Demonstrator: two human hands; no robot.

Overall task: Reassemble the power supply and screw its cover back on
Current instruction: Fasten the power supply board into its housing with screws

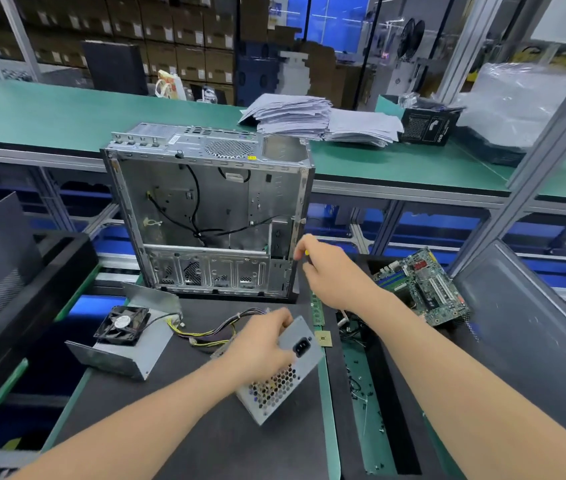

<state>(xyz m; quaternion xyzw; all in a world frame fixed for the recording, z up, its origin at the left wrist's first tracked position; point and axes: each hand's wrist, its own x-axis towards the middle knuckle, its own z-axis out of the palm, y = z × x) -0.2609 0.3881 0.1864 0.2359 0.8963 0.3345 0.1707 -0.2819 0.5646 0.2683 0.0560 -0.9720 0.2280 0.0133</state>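
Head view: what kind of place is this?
Probably a computer repair or teardown workshop beside a warehouse: an open PC case, a loose motherboard, and stacked cartons behind.

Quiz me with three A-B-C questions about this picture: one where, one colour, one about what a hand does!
1. Where is the fan? A in the computer case; B left of the power supply box; C on the papers.
2. Which colour shows on the tool in the right hand? A yellow; B pink; C white.
3. The left hand is: A flat; B pointing; C gripping the box.
Answers: B, it sits on the loose cover; A, a yellow bit peeks out; C, fingers curl round it.
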